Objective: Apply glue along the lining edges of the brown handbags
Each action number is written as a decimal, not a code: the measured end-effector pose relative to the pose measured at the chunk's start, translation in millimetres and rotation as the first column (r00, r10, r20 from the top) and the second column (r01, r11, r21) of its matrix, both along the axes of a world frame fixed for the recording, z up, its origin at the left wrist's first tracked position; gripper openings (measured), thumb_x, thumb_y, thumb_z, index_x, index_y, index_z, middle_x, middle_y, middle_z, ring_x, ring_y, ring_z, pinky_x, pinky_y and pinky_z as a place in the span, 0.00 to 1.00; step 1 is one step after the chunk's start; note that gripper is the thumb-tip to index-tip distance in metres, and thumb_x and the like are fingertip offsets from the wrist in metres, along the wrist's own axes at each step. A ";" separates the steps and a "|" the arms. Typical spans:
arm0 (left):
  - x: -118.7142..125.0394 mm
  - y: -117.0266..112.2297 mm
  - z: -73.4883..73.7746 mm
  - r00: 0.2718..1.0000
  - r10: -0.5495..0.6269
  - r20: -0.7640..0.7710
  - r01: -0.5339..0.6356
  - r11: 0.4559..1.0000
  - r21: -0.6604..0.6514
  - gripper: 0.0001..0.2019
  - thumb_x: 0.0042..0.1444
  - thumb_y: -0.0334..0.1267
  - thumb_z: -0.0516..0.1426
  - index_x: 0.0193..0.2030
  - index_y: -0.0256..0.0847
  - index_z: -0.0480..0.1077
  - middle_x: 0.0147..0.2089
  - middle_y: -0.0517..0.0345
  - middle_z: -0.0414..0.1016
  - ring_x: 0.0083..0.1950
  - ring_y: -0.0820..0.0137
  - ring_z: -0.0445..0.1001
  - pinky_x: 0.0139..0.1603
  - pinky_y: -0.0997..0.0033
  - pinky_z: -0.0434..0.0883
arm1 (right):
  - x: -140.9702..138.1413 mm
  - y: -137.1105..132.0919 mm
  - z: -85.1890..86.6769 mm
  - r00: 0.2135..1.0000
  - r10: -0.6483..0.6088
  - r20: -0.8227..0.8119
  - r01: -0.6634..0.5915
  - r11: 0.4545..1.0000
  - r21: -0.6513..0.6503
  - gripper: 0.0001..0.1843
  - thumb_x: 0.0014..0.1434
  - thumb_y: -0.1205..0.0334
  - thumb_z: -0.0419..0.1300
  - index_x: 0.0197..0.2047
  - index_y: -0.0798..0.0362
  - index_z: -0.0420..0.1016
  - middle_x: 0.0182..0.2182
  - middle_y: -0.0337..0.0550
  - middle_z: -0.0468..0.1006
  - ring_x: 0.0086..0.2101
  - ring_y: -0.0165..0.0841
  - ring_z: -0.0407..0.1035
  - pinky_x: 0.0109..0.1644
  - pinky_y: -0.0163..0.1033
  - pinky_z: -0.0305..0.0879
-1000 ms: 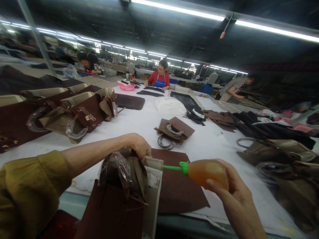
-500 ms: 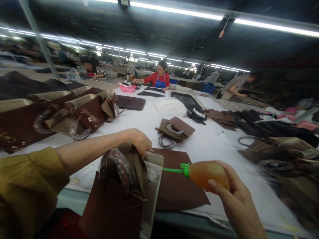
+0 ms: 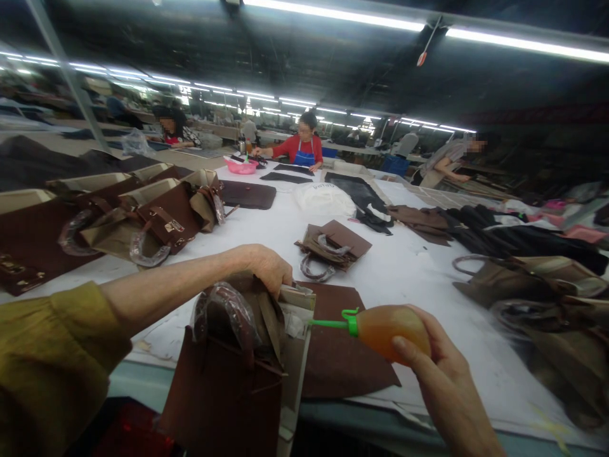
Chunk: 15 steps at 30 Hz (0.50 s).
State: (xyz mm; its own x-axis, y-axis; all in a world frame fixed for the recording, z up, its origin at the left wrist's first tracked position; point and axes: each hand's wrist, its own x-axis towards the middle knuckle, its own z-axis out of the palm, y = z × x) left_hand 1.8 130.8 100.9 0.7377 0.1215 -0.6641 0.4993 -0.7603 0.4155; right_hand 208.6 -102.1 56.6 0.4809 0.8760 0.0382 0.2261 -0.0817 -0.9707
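My left hand (image 3: 266, 266) grips the top edge of a brown handbag (image 3: 228, 387) standing at the near table edge, its handle wrapped in clear plastic (image 3: 223, 314). My right hand (image 3: 440, 381) is closed round an orange squeeze bottle (image 3: 390, 330). The bottle's green nozzle (image 3: 328, 324) points left, with its tip at the bag's pale inner lining (image 3: 297, 346). A flat brown leather piece (image 3: 340, 362) lies on the table under the bottle.
On the white table (image 3: 404, 273) sit a row of brown bags (image 3: 143, 219) at left, a small brown bag (image 3: 330, 247) in the middle and more bags (image 3: 537, 285) at right. A person in red with a blue apron (image 3: 302, 149) works at the far end.
The view has shifted slightly. Both hands keep their hold, and the nozzle tip stays at the bag's opening.
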 end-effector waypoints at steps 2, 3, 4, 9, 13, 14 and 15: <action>0.1 1.2 -2.6 1.000 -0.007 -0.003 0.007 1.000 0.001 0.15 0.40 0.38 0.59 0.38 0.39 0.76 0.28 0.61 0.76 0.24 0.72 0.66 0.24 0.75 0.65 | -2.3 0.3 -0.5 1.000 -0.007 0.024 0.007 1.000 0.003 0.26 0.49 0.49 0.64 0.48 0.51 0.66 0.38 0.42 0.75 0.39 0.39 0.68 0.37 0.34 0.69; 0.2 1.4 -3.7 1.000 -0.008 -0.002 0.008 1.000 0.003 0.16 0.40 0.38 0.58 0.38 0.39 0.76 0.29 0.61 0.76 0.24 0.73 0.66 0.25 0.76 0.65 | -3.4 0.9 -0.4 0.999 -0.018 0.032 0.017 1.000 0.012 0.26 0.48 0.49 0.65 0.48 0.51 0.67 0.38 0.42 0.75 0.38 0.38 0.69 0.36 0.33 0.69; 0.3 1.3 -4.5 1.000 -0.008 0.001 0.008 1.000 0.008 0.16 0.40 0.38 0.58 0.38 0.40 0.76 0.29 0.61 0.76 0.24 0.73 0.66 0.25 0.76 0.65 | -4.6 1.7 0.0 0.999 -0.033 0.038 0.032 0.999 0.024 0.26 0.48 0.49 0.65 0.47 0.51 0.67 0.37 0.41 0.75 0.38 0.38 0.69 0.36 0.33 0.70; 0.6 -1.3 -4.7 1.000 -0.021 0.005 0.020 0.999 0.051 0.13 0.41 0.39 0.58 0.35 0.38 0.75 0.28 0.60 0.76 0.25 0.72 0.67 0.24 0.76 0.64 | -7.2 7.5 2.7 0.992 -0.109 0.060 0.105 0.992 0.066 0.26 0.46 0.50 0.66 0.47 0.50 0.67 0.37 0.40 0.75 0.36 0.36 0.70 0.36 0.31 0.70; -0.7 -2.4 -4.6 1.000 -0.016 0.022 0.015 0.997 0.079 0.14 0.42 0.39 0.57 0.36 0.40 0.75 0.31 0.60 0.77 0.26 0.72 0.68 0.26 0.77 0.64 | -6.5 7.7 1.7 0.995 -0.093 0.048 0.090 0.994 0.061 0.26 0.47 0.50 0.66 0.47 0.50 0.66 0.38 0.40 0.75 0.37 0.36 0.70 0.37 0.32 0.70; -1.1 -2.3 -5.1 0.999 -0.017 0.028 0.015 0.996 0.086 0.14 0.42 0.40 0.57 0.37 0.40 0.75 0.31 0.60 0.77 0.27 0.72 0.68 0.27 0.77 0.64 | -5.8 6.7 1.1 0.996 -0.081 0.048 0.079 0.995 0.055 0.26 0.47 0.50 0.66 0.47 0.50 0.66 0.38 0.40 0.75 0.37 0.36 0.70 0.37 0.32 0.70; -1.5 -1.9 -5.8 0.999 -0.019 0.035 0.016 0.996 0.093 0.14 0.42 0.40 0.57 0.37 0.41 0.75 0.32 0.60 0.77 0.27 0.72 0.69 0.27 0.77 0.65 | -4.9 5.3 0.4 0.996 -0.067 0.052 0.065 0.997 0.047 0.26 0.47 0.50 0.66 0.47 0.50 0.66 0.38 0.40 0.75 0.37 0.36 0.70 0.37 0.32 0.70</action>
